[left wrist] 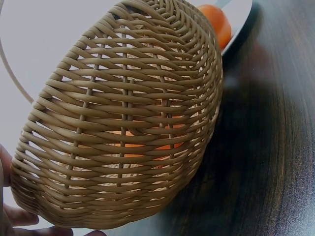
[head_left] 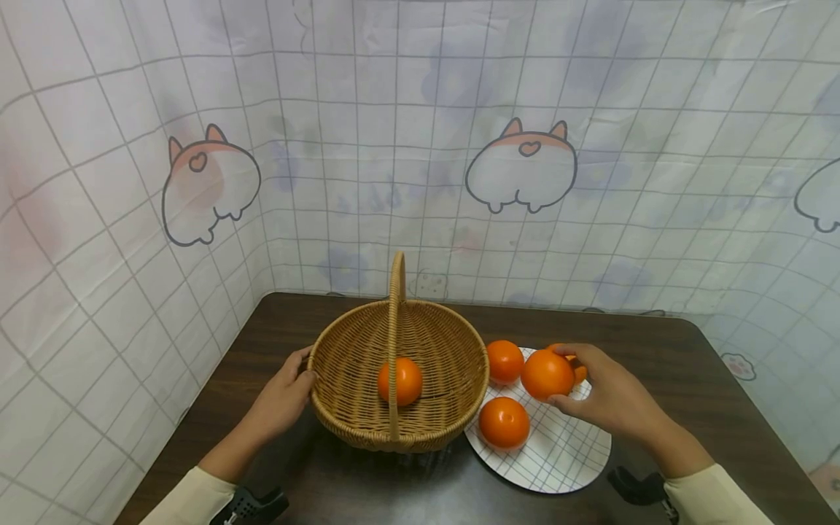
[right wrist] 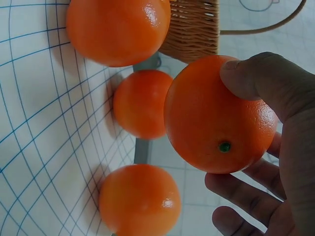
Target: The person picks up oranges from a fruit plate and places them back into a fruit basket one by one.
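At the right of the head view, my right hand (head_left: 613, 390) is clamped on an orange fruit (head_left: 547, 375), thumb on one side and fingers on the other, holding it above the plate (head_left: 558, 463). In the right wrist view, its green stem spot (right wrist: 224, 147) shows below my thumb. Three more fruits are around that plate: one at its upper left (head_left: 504, 362), one at its left side (head_left: 504, 423), and one mostly hidden behind the fruit I hold (head_left: 579, 370). Left of centre stands the wicker basket (head_left: 453, 350), upright, its handle (head_left: 393, 328) arching over a single fruit inside (head_left: 408, 382). My left hand (head_left: 285, 397) grips the basket's left edge, thumb at the rim and fingertips along the outer weave, as the lower left of the left wrist view shows. Everything rests on a dark wooden table (head_left: 656, 335); a gridded white backdrop (head_left: 367, 182) with cartoon animal prints fills the upper frame.
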Demonstrator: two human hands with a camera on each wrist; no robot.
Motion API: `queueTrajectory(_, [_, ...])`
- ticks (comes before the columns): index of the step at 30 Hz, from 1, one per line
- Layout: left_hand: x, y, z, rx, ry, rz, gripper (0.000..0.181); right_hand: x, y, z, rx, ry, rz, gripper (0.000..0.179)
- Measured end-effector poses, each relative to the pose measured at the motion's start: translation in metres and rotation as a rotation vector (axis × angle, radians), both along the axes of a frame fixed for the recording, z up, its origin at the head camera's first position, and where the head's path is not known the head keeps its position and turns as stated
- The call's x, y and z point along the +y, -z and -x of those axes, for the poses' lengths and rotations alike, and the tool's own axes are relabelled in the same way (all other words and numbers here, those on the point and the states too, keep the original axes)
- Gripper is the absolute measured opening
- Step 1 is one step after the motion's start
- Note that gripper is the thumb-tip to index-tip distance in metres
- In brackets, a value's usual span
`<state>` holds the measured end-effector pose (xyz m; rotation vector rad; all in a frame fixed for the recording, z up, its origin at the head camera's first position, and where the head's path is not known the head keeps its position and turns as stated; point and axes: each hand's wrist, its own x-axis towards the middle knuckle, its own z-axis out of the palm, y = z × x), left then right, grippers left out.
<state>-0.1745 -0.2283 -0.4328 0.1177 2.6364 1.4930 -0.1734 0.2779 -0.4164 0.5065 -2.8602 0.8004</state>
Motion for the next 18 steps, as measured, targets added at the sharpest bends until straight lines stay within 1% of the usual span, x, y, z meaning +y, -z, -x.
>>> queueTrajectory(6, [0.001,-0.002,-0.001,0.008,-0.011,0.017,0.057,-0.003,-0.006,0.001,0.008,-0.004,-0.011,0.078])
queueTrajectory(18, [0.002,-0.003,-0.002,0.006,-0.012,0.015,0.056,-0.010,-0.013,0.004,0.026,-0.028,0.016,0.076])
